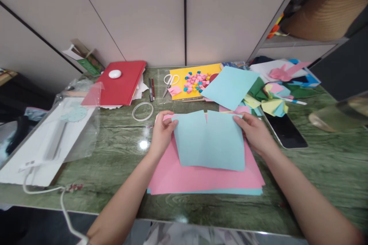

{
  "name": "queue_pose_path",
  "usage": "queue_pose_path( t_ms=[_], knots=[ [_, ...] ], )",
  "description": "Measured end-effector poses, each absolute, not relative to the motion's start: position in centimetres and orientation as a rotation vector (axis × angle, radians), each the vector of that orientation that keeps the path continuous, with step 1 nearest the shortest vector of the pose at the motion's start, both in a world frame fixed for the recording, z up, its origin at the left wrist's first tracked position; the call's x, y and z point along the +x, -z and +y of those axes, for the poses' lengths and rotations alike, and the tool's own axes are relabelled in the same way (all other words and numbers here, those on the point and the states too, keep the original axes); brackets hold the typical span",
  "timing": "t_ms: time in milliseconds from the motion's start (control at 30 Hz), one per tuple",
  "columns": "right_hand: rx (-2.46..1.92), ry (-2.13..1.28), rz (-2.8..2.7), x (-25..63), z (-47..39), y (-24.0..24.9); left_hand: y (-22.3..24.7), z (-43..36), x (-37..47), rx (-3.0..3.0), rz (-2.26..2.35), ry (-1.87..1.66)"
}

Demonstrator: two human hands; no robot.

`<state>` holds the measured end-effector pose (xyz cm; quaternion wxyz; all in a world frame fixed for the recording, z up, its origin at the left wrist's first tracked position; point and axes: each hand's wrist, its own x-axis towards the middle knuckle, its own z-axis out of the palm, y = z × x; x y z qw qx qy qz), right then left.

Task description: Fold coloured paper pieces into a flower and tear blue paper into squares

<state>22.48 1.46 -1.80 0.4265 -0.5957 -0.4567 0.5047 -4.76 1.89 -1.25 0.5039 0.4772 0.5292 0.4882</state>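
light blue paper [211,141]: held at its far edge, over a pink sheet [201,180] on the green table [120,160]. short split at mid-edge, a crease line below it. left hand [164,128] pinches the left far corner, thumb on top; right hand [253,128] grips the right far corner likewise. beyond the hands, white-handled scissors [171,80] lie beside small coloured paper pieces [195,82]. a pale ring [143,111] sits left of the left hand; a dark-screened phone [286,132] lies just beside the right hand.
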Motion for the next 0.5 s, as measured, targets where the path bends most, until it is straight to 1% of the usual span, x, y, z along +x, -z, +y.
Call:
queue_pose_path(
  t_ms=[100, 233, 400, 500],
  knots=[
    [-1.521, -1.229, -1.125, 22.8, 1.6, 2.2, 1.8, 2.1, -4.9, 1.132, 1.280, -1.172],
    [-1.518, -1.196, -1.118, 22.9, 1.7, 2.5, 1.7, 2.0, -4.7, 0.864, 1.178, -1.117],
    [-1.378, -1.344, -0.918, 22.4, 1.7, 1.8, 0.9, 1.3, -4.2, 0.891, 1.019, -1.118],
    [-1.310, -1.424, -0.782, 22.1, 1.6, 1.4, 1.0, 1.2, -4.2, 0.928, 1.022, -1.159]
  ],
)
